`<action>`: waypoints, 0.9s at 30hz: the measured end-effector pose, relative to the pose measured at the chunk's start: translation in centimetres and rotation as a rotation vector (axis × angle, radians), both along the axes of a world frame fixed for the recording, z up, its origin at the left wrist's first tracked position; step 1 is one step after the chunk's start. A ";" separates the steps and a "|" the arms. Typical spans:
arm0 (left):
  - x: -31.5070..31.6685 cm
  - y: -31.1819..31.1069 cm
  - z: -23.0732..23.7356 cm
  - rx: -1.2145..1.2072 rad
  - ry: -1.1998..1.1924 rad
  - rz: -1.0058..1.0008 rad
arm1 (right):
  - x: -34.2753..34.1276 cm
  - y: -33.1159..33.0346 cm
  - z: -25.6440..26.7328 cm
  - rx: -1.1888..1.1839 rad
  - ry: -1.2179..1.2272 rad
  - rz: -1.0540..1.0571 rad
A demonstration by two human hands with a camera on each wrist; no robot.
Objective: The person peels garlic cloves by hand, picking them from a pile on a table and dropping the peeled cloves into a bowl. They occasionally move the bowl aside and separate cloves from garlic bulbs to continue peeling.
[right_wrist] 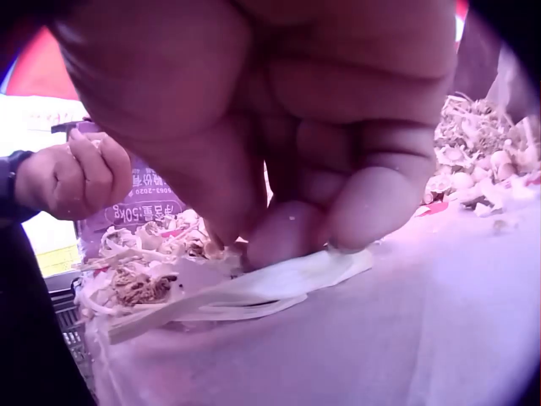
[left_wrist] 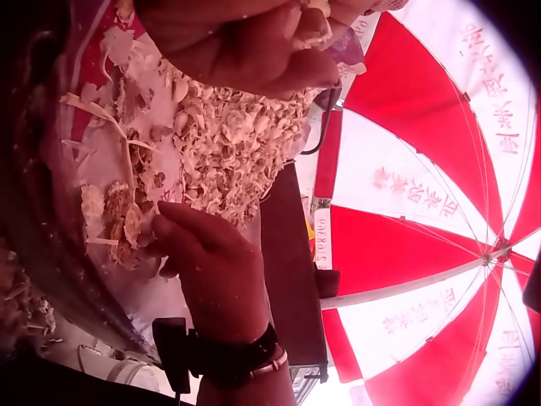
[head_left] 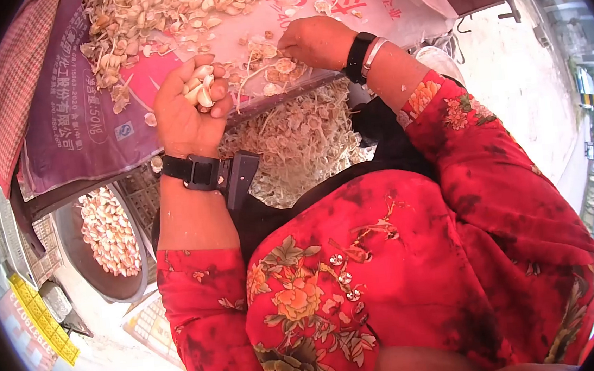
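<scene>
My left hand (head_left: 189, 124) is palm up over the sack-covered table, its fingers curled round several peeled-looking garlic cloves (head_left: 200, 89). My right hand (head_left: 323, 42) is low over the sack, right of a small heap of garlic skins and dry root ends (head_left: 283, 70). In the right wrist view, its thumb and bent fingers pinch at a pale strip of garlic husk (right_wrist: 279, 283) lying on the sack. The left wrist view shows the right hand (left_wrist: 215, 262) beside the same scraps, with part of the left hand (left_wrist: 237, 42) above.
A big pile of loose cloves and skins (head_left: 155, 21) covers the far part of the printed sack (head_left: 66, 128). Below the table edge lies a mass of husks (head_left: 307, 142). At lower left stands a bowl (head_left: 119, 289) of cloves. A red-and-white umbrella (left_wrist: 414, 245) spreads overhead.
</scene>
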State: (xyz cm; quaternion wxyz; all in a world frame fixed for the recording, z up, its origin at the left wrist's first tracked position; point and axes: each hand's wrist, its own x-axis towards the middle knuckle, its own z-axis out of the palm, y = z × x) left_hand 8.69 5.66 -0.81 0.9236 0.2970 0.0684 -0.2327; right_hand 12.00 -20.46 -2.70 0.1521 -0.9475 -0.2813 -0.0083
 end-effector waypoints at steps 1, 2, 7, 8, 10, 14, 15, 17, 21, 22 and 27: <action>0.0 -0.2 0.0 0.017 0.003 0.005 | 0.1 0.5 0.2 -0.091 0.024 -0.004; 0.0 -0.3 0.0 0.018 0.008 0.007 | 0.1 1.1 0.4 -0.183 0.047 -0.006; -0.3 -1.3 0.2 0.051 0.057 0.006 | -0.1 2.8 2.1 -0.395 0.088 -0.004; -0.5 -1.4 0.1 0.051 0.068 -0.007 | 0.1 2.4 1.9 -0.272 0.091 -0.035; -0.7 -1.8 -0.5 0.038 0.083 -0.028 | 0.8 0.3 0.5 -0.036 0.092 -0.090; -2.1 -3.2 -0.3 0.135 0.103 -0.103 | -0.2 -2.2 1.4 0.914 0.870 -0.365; -2.4 -3.5 -0.5 0.155 0.108 -0.132 | -0.8 -2.3 1.7 1.101 0.952 -0.278; -2.9 -4.2 -0.7 0.157 0.089 -0.199 | -1.9 -2.1 2.4 1.217 1.003 -0.190; -4.1 -5.2 0.0 0.147 0.090 -0.266 | -4.2 -0.8 4.2 1.254 1.074 -0.087; -4.4 -5.4 0.5 0.148 0.093 -0.274 | -4.7 -0.6 4.7 1.232 1.062 -0.060; -6.5 -6.1 2.4 0.106 0.081 -0.245 | -7.8 1.5 9.2 0.864 0.880 -0.026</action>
